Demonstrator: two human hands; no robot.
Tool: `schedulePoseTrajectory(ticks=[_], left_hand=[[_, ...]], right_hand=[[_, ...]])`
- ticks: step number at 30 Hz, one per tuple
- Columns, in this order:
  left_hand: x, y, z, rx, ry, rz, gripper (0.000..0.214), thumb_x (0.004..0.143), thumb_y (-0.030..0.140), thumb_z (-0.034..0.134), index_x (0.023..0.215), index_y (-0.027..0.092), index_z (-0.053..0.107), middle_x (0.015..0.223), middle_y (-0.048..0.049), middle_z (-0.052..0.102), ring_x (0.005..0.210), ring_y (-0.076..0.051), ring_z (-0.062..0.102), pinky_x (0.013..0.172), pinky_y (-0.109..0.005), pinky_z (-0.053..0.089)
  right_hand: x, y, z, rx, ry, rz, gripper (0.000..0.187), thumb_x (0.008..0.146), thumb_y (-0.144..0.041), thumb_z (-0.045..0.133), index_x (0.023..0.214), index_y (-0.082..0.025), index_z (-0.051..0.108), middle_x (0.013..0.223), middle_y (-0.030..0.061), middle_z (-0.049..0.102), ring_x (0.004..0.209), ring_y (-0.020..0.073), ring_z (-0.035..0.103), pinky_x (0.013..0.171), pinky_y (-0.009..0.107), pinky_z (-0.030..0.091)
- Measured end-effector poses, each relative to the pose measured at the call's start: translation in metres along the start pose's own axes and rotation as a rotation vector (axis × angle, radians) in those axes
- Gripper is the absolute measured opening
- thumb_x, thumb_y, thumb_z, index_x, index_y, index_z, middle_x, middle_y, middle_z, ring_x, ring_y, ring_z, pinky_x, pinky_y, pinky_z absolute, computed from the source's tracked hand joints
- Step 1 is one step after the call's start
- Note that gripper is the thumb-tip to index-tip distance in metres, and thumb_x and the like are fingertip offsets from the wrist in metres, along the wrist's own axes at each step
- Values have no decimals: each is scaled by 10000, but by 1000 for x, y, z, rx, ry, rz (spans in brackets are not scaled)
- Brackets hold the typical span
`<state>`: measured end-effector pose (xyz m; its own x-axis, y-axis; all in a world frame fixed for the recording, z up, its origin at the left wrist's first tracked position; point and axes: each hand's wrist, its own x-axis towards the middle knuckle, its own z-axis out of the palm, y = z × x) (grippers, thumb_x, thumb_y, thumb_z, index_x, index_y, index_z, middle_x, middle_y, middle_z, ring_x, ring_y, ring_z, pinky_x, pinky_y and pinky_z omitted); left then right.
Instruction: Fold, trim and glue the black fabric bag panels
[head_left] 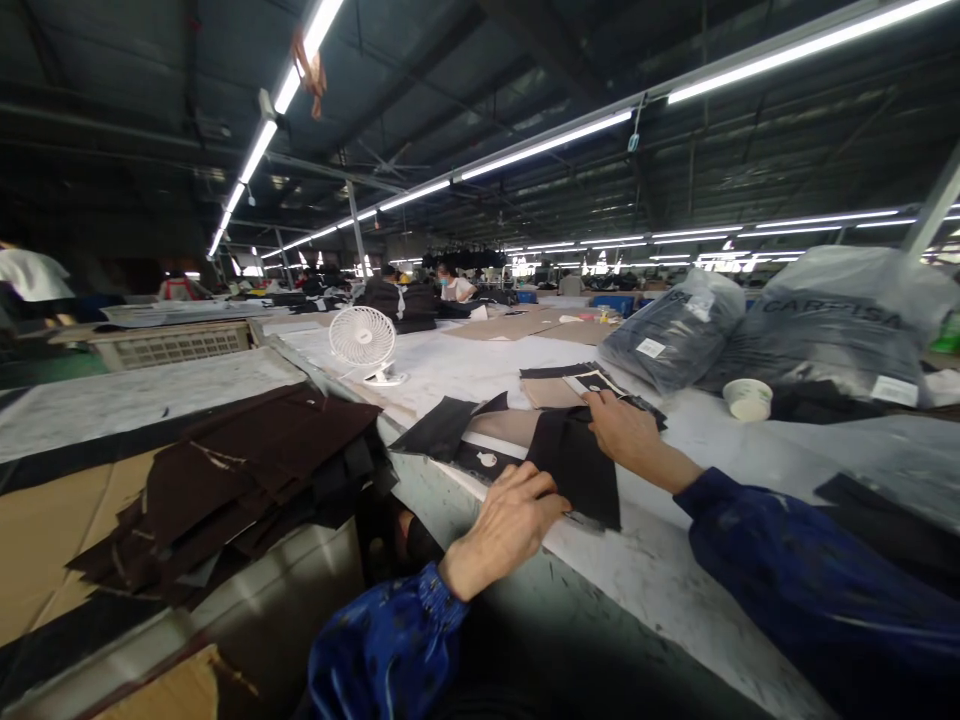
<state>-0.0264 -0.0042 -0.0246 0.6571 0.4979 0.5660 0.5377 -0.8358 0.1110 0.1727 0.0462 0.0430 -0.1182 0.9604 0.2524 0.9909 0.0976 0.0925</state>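
Dark cloth piece [574, 465]: matt woven fabric, under both hands. Table [675, 560]: pale, scuffed, dull surface; sleeves [810, 580] are blue cloth with slight sheen. Bags [832, 320]: glossy clear plastic; fan [364, 340]: white plastic.

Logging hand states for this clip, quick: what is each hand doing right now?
Left hand: fingers curled on the near edge of the dark fabric piece.
Right hand: flat, pressing the same piece; nothing gripped.
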Motion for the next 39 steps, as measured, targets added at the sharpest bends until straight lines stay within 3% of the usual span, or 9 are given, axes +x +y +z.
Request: schedulePoseTrajectory(ticks=[6, 12, 15, 19, 23, 25, 29, 33, 39], left_hand=[[15, -11, 16, -1, 9, -285, 218, 896, 208, 511, 961, 232, 718, 896, -42, 650, 891, -204, 530, 810, -334, 439], [28, -2, 14, 67, -53, -194, 243, 904, 205, 487, 1060, 209, 673, 932, -58, 652, 916, -219, 558, 831, -331, 455], [31, 4, 8, 77, -132, -153, 244, 898, 209, 494, 1073, 206, 664, 911, -68, 664, 919, -234, 580, 796, -324, 460], [20, 3, -4, -72, -76, -289, 464, 907, 215, 483, 1369, 218, 439, 1015, -68, 691, 899, -221, 624, 778, -319, 472], [18, 5, -8, 15, -21, -175, 298, 883, 220, 535, 1172, 204, 609, 1066, -74, 677, 1021, -258, 546, 872, -390, 412], [25, 6, -3, 83, -48, -147, 172, 870, 219, 561, 994, 197, 678, 968, -65, 690, 981, -266, 530, 875, -443, 358], [38, 2, 9, 11, -95, -266, 130, 851, 194, 574, 809, 198, 697, 847, -40, 687, 893, -234, 533, 870, -464, 288], [43, -6, 13, -165, -127, -389, 145, 826, 176, 570, 759, 203, 696, 845, -17, 684, 859, -201, 558, 862, -405, 302], [47, -10, 12, -260, -140, -467, 135, 804, 184, 571, 773, 187, 702, 805, -7, 677, 758, -157, 574, 762, -307, 364]], right_hand=[[10, 23, 7, 152, -167, -140, 342, 864, -212, 528, 1187, -125, 596, 1011, 131, 699, 940, 240, 653, 787, 311, 479], [2, 16, -16, 292, -277, -480, 262, 823, -155, 515, 976, -201, 724, 939, 22, 732, 850, 169, 650, 785, 254, 464], [-12, 17, -14, 304, -360, -584, 281, 762, -87, 522, 910, -181, 742, 893, 28, 726, 788, 157, 640, 748, 242, 466], [-26, 21, 1, 353, -263, -626, 351, 768, -59, 504, 1032, -163, 710, 1005, 71, 692, 845, 169, 623, 797, 282, 464], [-28, 18, 12, 419, -156, -700, 324, 807, -60, 464, 1022, -125, 697, 991, 98, 667, 873, 182, 605, 826, 312, 453], [-25, 18, 14, 437, -145, -715, 312, 809, -52, 447, 974, -113, 705, 977, 100, 670, 870, 181, 607, 827, 306, 451], [-19, 24, 13, 514, -153, -636, 306, 814, -93, 469, 999, -124, 710, 991, 87, 703, 852, 175, 633, 788, 276, 456], [-19, 28, 5, 559, -140, -530, 219, 800, -198, 554, 907, -122, 730, 868, 70, 718, 745, 169, 635, 683, 252, 441], [-23, 22, 6, 593, -272, -490, 162, 728, -240, 620, 794, -130, 718, 750, 36, 695, 636, 134, 571, 597, 236, 379]])
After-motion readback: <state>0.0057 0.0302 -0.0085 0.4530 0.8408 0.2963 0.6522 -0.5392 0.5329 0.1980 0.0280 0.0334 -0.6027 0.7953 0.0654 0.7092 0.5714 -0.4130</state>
